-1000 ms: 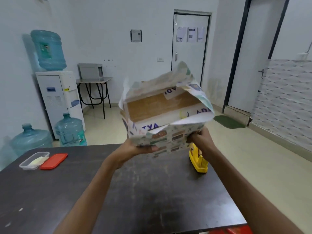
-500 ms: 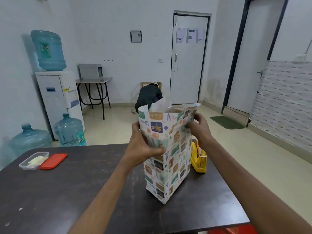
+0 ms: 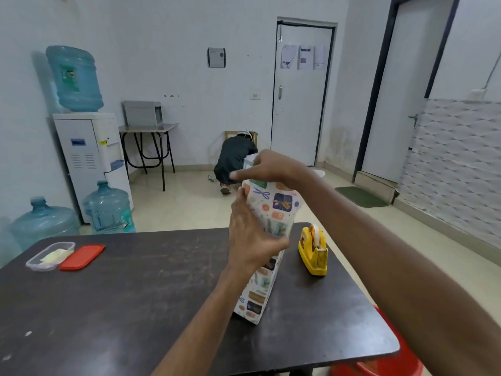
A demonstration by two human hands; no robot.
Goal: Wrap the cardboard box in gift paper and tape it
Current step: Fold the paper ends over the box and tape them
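Cardboard box wrapped in white gift paper printed with small coloured motifs [image 3: 271,213] is stood on end on the dark, scuffed rectangular table [image 3: 135,294], tilted slightly, its bottom corner resting on the tabletop below the left wrist. No bare cardboard is seen from this side.

Left hand [image 3: 252,240]: raised from a forearm entering at the lower centre, palm laid against the near-left face of the box about halfway up, fingers curled around the front edge. The hand is closed on the box in a steadying grip.

Right hand [image 3: 267,166]: reached across from the right, forearm sloping down to the lower right corner. The hand is set over the top end of the box, fingers bent down over the paper there, thumb extended to the left. The top paper is pinched or pressed; which of the two cannot be told.

Edges and room: a yellow plastic tape dispenser with a white roll [image 3: 313,251] is stood just right of the box, below the right forearm, apart from the paper. The far table edge is just beyond the left hand. Left of the left hand a broad stretch of tabletop is bare up to a clear plastic tub [image 3: 50,256] and its red lid [image 3: 82,256], side by side and touching, well apart near the far-left corner.
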